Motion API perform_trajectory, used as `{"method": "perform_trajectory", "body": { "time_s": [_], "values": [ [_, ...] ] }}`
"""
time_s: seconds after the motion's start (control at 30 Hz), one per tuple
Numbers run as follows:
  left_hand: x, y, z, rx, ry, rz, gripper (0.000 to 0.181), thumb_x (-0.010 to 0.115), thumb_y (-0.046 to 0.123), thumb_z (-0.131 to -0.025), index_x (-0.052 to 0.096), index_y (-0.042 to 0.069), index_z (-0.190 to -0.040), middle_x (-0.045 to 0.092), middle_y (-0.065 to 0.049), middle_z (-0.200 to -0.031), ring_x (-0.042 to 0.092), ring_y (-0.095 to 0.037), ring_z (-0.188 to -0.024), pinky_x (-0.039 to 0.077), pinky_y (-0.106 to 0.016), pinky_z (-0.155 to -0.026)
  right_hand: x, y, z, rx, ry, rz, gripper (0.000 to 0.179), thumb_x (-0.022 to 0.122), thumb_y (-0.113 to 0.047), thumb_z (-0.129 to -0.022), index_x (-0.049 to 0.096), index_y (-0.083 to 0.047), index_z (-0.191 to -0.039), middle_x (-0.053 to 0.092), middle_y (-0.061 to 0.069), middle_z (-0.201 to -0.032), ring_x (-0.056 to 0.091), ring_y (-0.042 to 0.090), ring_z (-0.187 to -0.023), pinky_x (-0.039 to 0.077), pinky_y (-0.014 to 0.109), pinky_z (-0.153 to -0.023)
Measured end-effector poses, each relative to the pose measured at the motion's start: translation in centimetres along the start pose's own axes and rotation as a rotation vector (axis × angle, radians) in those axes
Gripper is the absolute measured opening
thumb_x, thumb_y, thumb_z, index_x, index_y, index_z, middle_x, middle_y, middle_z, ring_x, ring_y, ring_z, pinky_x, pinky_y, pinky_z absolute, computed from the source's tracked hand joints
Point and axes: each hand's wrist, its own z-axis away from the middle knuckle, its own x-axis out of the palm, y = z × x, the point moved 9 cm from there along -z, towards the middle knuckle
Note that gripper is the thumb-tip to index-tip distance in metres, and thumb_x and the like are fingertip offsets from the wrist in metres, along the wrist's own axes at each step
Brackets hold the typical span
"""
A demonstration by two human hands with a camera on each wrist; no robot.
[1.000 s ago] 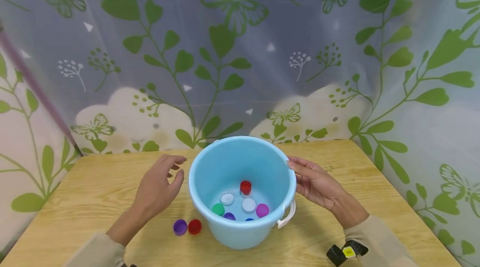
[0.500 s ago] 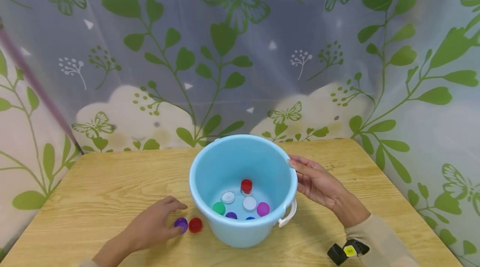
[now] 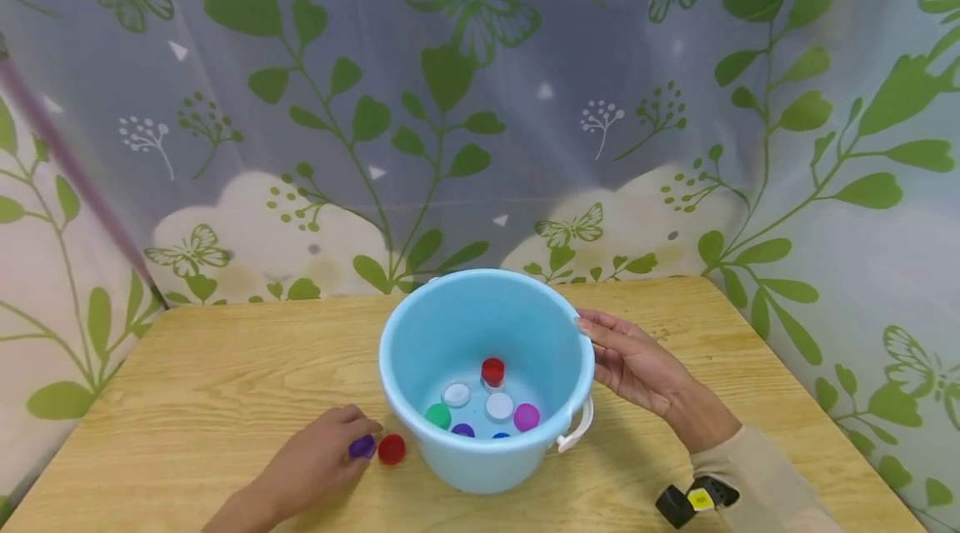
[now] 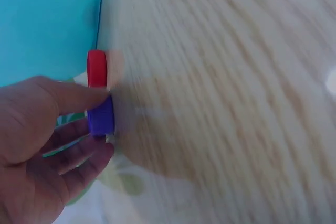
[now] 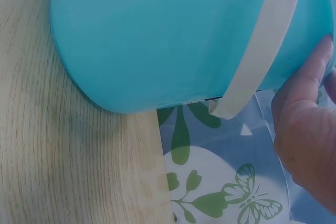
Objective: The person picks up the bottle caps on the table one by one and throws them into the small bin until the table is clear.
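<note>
My left hand is low over the table, left of a light blue bucket. Its thumb and fingers pinch a purple bottle cap by the sides. Just beside that cap lies a red bottle cap, close to the bucket's wall. My right hand holds the bucket's rim at the right, thumb at the edge and fingers along the outer wall. Inside the bucket several caps lie on the bottom, among them a green cap, a pink cap and a white cap.
The wooden table bears everything. A white handle hangs down the bucket's outside. Behind the table's far edge hangs a curtain printed with leaves and butterflies. A black strap with a yellow label sits on the right sleeve.
My left hand has come down and toward me from beside the bucket's rim to the purple cap and taken hold of it. The right hand stays at the rim.
</note>
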Motion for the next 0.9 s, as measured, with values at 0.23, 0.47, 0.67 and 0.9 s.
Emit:
{"method": "perform_trajectory", "body": {
  "time_s": [0.23, 0.47, 0.67, 0.9],
  "values": [
    [-0.4, 0.4, -0.1, 0.037, 0.062, 0.008, 0.017, 0.076, 0.01, -0.079, 0.072, 0.011, -0.095, 0.059, 0.007, -0.088, 0.058, -0.012, -0.081, 0.055, -0.031, -0.071, -0.1, 0.1, 0.0, -0.004, -0.004, 0.002, 0.025, 0.042, -0.009, -0.103, 0.057, -0.005, -0.123, 0.062, 0.01, -0.11, 0.065, 0.018, -0.094, 0.054, 0.032, -0.085],
    [-0.8, 0.5, -0.1, -0.002, 0.117, -0.005, 0.016, 0.078, 0.004, -0.074, 0.072, 0.01, -0.088, 0.06, 0.004, -0.084, 0.059, -0.014, -0.076, 0.055, -0.031, -0.068, -0.2, 0.1, 0.0, -0.006, 0.003, 0.005, 0.025, 0.042, -0.01, -0.103, 0.058, -0.006, -0.121, 0.062, 0.009, -0.109, 0.064, 0.017, -0.093, 0.055, 0.03, -0.084],
    [-0.7, 0.4, -0.1, -0.042, 0.096, 0.025, 0.016, 0.077, 0.002, -0.074, 0.072, 0.009, -0.088, 0.061, 0.002, -0.084, 0.06, -0.015, -0.077, 0.055, -0.031, -0.069, -0.1, 0.2, 0.0, -0.007, 0.007, 0.006, 0.024, 0.043, -0.01, -0.103, 0.061, -0.008, -0.119, 0.062, 0.009, -0.108, 0.065, 0.017, -0.093, 0.055, 0.029, -0.083],
    [-1.2, -0.2, -0.2, -0.058, 0.105, 0.045, 0.017, 0.078, 0.002, -0.075, 0.073, 0.01, -0.089, 0.063, 0.003, -0.087, 0.062, -0.017, -0.081, 0.056, -0.033, -0.072, -0.2, 0.1, 0.0, -0.01, 0.01, 0.004, 0.023, 0.043, -0.009, -0.103, 0.06, -0.008, -0.119, 0.062, 0.009, -0.108, 0.064, 0.017, -0.093, 0.055, 0.029, -0.083]
  ]
}}
